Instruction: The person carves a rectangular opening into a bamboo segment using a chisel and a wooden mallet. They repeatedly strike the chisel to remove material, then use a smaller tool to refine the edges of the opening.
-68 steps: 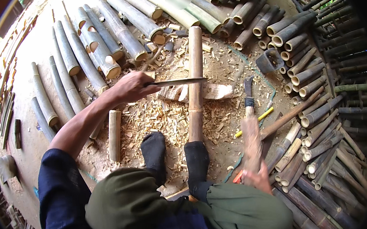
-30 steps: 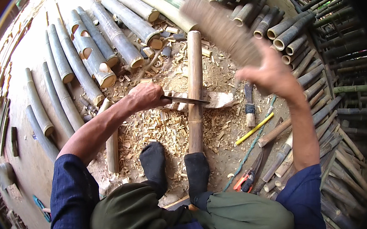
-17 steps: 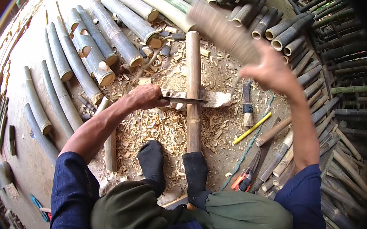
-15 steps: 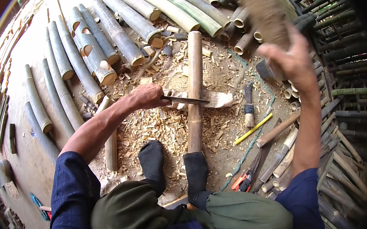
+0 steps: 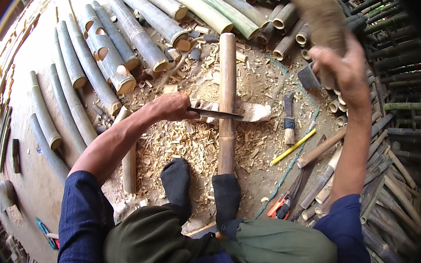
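My left hand [image 5: 174,107] is closed round the handle of a dark-bladed knife [image 5: 219,114]. The blade lies crosswise over a brown bamboo pole [image 5: 226,80], which rests on a pale wood block [image 5: 256,111]. The near end of the pole meets my right sock-covered foot [image 5: 226,195]. Up at the right, my right hand [image 5: 340,65] grips a thick brown wooden club [image 5: 317,9], raised off the ground and blurred by motion, its upper end cut off by the frame.
Wood chips [image 5: 171,145] cover the ground around my feet. Bamboo culms [image 5: 137,32] lie at the far side. To the right are a short hooked knife [image 5: 288,117], a yellow stick [image 5: 293,147], an orange-handled tool [image 5: 280,208], bamboo pieces [image 5: 322,179] and a slatted bamboo fence [image 5: 400,70].
The whole view has shifted slightly. The club stays raised in my right hand, a little farther right in the picture. The knife still lies across the bamboo.
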Available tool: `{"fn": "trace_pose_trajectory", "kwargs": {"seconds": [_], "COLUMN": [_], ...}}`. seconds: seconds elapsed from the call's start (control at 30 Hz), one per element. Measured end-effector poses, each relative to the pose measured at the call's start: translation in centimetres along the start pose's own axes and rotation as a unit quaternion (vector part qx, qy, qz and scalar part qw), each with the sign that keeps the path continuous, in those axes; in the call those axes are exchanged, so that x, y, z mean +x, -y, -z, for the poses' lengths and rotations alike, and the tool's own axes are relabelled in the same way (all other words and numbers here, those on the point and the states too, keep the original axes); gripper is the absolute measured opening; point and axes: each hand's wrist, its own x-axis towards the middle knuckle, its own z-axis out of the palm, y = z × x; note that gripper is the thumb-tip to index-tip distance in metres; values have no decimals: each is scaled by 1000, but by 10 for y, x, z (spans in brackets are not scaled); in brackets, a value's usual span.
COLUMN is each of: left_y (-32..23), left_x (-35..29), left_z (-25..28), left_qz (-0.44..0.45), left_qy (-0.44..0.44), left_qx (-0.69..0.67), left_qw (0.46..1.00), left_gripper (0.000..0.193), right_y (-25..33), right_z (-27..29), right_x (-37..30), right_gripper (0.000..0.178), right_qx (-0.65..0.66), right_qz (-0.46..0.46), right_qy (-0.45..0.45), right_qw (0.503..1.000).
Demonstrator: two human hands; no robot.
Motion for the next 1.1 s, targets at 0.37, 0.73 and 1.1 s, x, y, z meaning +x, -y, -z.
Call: {"fn": "trace_pose_trajectory", "kwargs": {"seconds": [0.37,0.73,1.1], "left_y": [5,1,-62], "left_x": [31,32,50], "left_z": [-11,-4,84], "left_qz": [-31,-3,-25], "left_qy": [55,114,-7], "left_qx": [-75,-50,304], "left_qw": [995,992,952], "left_gripper": [57,55,27], "right_y": [-91,-130,-97], "right_z": [-47,-114,-31], "right_x": [-47,-103,-101], "right_gripper": [82,52,74], "right_qx": [-217,-329,340], "right_qz": [-178,-208,-262], "right_qy": [236,271,11], "right_qw": [930,880,903]}}
